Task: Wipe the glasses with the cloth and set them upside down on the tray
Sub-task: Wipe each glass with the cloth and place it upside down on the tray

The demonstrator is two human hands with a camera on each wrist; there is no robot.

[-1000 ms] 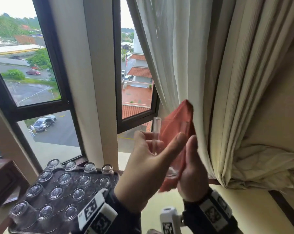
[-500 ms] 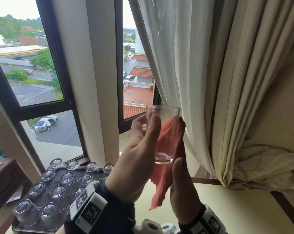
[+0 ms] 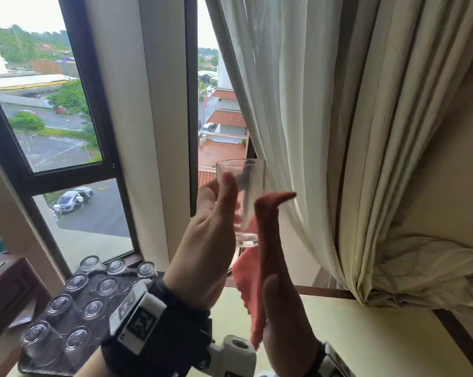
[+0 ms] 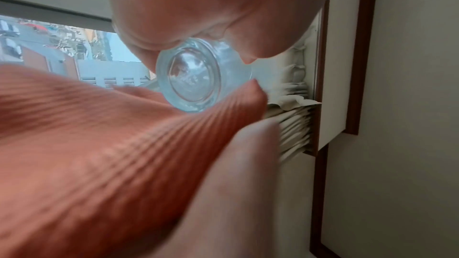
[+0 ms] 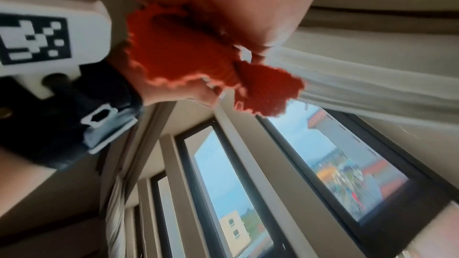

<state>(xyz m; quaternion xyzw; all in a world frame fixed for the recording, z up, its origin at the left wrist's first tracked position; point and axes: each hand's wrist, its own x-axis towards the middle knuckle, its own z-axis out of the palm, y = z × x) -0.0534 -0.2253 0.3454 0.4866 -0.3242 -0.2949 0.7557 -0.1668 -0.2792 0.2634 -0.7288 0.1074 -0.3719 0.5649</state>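
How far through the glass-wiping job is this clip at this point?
Well along, by the look of it. Done: about a dozen glasses stand upside down on the tray. In hand: the left hand holds one glass upright, in a grip around its side, while the right hand holds the cloth against it. Left: finish wiping it, flip it and set it on the tray. No other unwiped glasses are in view.

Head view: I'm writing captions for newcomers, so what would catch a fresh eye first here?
First, the clear glass held up, mouth upward, before the window in the left hand, with the right hand holding an orange-red cloth beside it. Next, at lower left, the dark tray with rows of glasses already set upside down. On the right hangs the cream curtain.
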